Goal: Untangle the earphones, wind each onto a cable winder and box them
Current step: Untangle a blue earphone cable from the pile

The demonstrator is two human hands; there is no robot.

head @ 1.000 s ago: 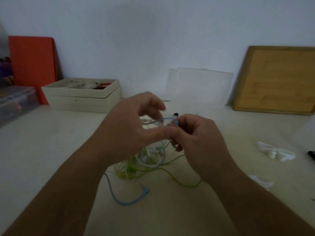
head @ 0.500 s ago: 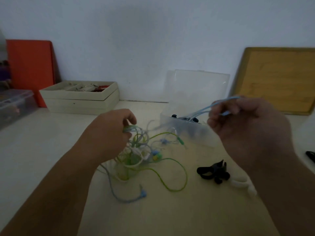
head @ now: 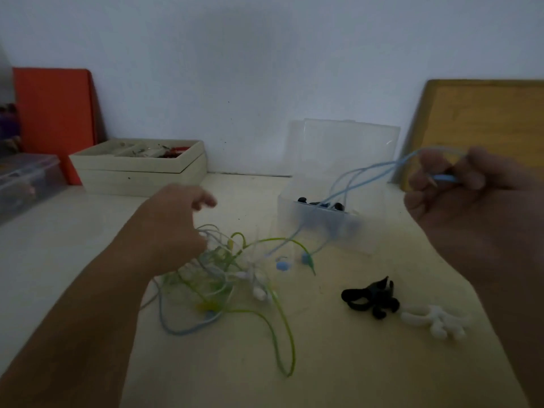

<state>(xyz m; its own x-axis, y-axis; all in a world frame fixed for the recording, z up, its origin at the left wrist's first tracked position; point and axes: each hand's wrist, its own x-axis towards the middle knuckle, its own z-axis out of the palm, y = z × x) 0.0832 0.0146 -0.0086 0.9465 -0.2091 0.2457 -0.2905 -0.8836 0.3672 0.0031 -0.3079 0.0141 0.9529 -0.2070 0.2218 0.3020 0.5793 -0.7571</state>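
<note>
A tangle of earphones (head: 223, 269) with green, white and pale blue cords lies on the table at centre. My left hand (head: 173, 228) hovers at the tangle's left edge, its blurred fingers raised and loose, gripping nothing I can see. Up at the right, my right hand (head: 459, 195) pinches the blue earphone cable (head: 368, 175). Its strands stretch down-left over the clear box (head: 323, 231) to the tangle. Two blue earbuds (head: 282, 265) dangle near the box front. A black cable winder (head: 371, 298) and a white cable winder (head: 435, 319) lie at the right.
The clear box has its lid (head: 347, 148) open against the wall and dark items inside. A beige box (head: 141, 169), an orange board (head: 53, 119) and a plastic container (head: 26, 184) stand at the back left. A wooden board (head: 482, 119) leans at the back right.
My right hand has pulled the blue cable away to the upper right, drawing it out of the tangle. My left hand's fingers have lifted off the tangle.
</note>
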